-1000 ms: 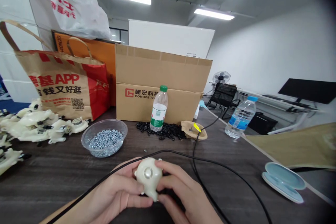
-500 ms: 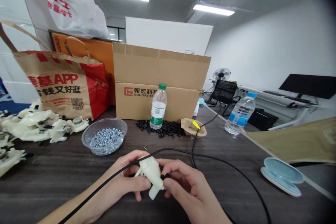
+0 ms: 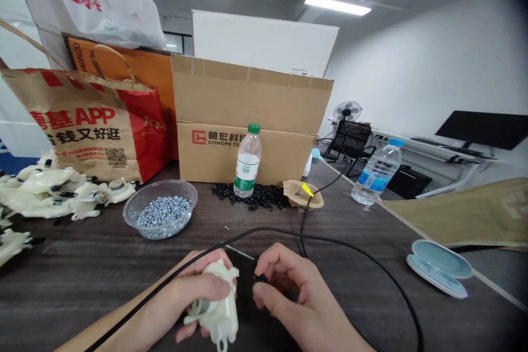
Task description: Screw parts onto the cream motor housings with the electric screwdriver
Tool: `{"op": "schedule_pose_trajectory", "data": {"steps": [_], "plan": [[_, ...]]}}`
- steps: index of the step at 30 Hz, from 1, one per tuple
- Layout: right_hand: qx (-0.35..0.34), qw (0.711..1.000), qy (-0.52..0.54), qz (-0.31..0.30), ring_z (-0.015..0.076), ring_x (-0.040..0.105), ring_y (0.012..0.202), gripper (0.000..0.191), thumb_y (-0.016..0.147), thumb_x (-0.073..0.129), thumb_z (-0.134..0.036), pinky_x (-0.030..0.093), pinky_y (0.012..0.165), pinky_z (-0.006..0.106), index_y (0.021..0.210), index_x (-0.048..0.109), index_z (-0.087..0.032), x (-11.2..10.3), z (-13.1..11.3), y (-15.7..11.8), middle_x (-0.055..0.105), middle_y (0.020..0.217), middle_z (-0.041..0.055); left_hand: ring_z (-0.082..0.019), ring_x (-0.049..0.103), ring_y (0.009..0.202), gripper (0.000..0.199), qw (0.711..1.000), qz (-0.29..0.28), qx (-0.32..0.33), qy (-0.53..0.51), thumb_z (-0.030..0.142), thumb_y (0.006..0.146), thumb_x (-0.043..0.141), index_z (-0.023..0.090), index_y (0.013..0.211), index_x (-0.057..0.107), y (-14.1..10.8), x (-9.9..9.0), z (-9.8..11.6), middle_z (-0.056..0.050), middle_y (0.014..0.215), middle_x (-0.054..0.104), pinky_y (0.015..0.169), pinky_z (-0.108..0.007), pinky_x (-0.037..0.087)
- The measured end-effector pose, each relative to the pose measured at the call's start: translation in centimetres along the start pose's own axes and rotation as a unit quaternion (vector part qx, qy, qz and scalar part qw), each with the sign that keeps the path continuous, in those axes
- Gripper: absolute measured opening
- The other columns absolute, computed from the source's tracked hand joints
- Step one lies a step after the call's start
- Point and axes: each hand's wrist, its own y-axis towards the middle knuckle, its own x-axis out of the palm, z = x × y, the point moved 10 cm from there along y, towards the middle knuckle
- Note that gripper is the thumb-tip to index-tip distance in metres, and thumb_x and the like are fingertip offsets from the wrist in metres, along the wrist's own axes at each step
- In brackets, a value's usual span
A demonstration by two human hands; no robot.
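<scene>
My left hand is closed around a cream plastic housing, which has a loop-shaped tab at its lower end and a round metallic part on its left side. My right hand, apart from the housing, pinches a small black piece between thumb and fingers; its exact kind is hard to make out. Behind the hands lies a thin metal shaft, its right end hidden near my right fingers. A single loose screw lies on the table farther back.
A clear bowl of screws stands left, beside a pile of cream housings. Black pieces surround a green-capped bottle. A black cable crosses over my left forearm. Right are a blue-capped bottle and an open pale-blue case.
My hands have drawn apart. The housing has been turned and moved left and down in my left hand. The black piece now shows in my right fingers, and the metal shaft has come into sight.
</scene>
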Motion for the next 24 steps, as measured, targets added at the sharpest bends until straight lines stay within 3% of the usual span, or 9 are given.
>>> {"op": "schedule_pose_trajectory", "data": {"steps": [7,13,17,24], "plan": [[-0.014,1.0,-0.001,-0.008,0.0133,0.051,0.067,0.018,0.085,0.066,-0.035,0.04,0.062,0.023,0.087,0.062,-0.017,0.2,-0.5,-0.4,0.057,0.072,-0.0008,-0.008,0.051,0.051,0.043,0.999,-0.019,-0.012,0.033,0.058,0.084,0.067,0.018,0.098,0.057,-0.3,0.2,-0.6,0.002,0.068,0.058,0.035,-0.011,0.028],[-0.004,0.998,0.061,-0.016,0.0144,0.061,0.072,0.022,0.089,0.069,-0.038,0.047,0.065,0.023,0.087,0.064,-0.016,0.0,-0.5,-0.1,0.067,0.076,0.0033,-0.015,0.07,0.066,0.056,0.997,-0.069,0.008,-0.019,0.055,0.082,0.074,0.02,0.118,0.049,-0.3,0.8,-0.7,-0.008,0.096,0.074,0.048,-0.015,0.045],[0.014,0.989,0.144,0.002,0.0121,0.062,0.072,0.031,0.076,0.083,-0.03,0.049,0.062,0.02,0.1,0.067,-0.019,-0.3,0.1,0.5,0.07,0.083,0.0008,-0.01,0.064,0.062,0.054,0.998,-0.057,0.001,-0.006,0.048,0.077,0.081,0.02,0.11,0.049,-0.3,0.9,-1.0,-0.005,0.094,0.073,0.052,-0.015,0.047],[0.046,0.989,0.143,0.0,0.0124,0.063,0.069,0.029,0.071,0.087,-0.032,0.049,0.057,0.018,0.09,0.071,-0.016,-0.3,0.7,0.4,0.073,0.078,0.0029,-0.005,0.047,0.057,0.06,0.997,-0.08,-0.014,-0.004,0.053,0.076,0.084,0.023,0.108,0.044,-0.9,1.5,-0.4,0.004,0.081,0.061,0.051,-0.014,0.036]]}}
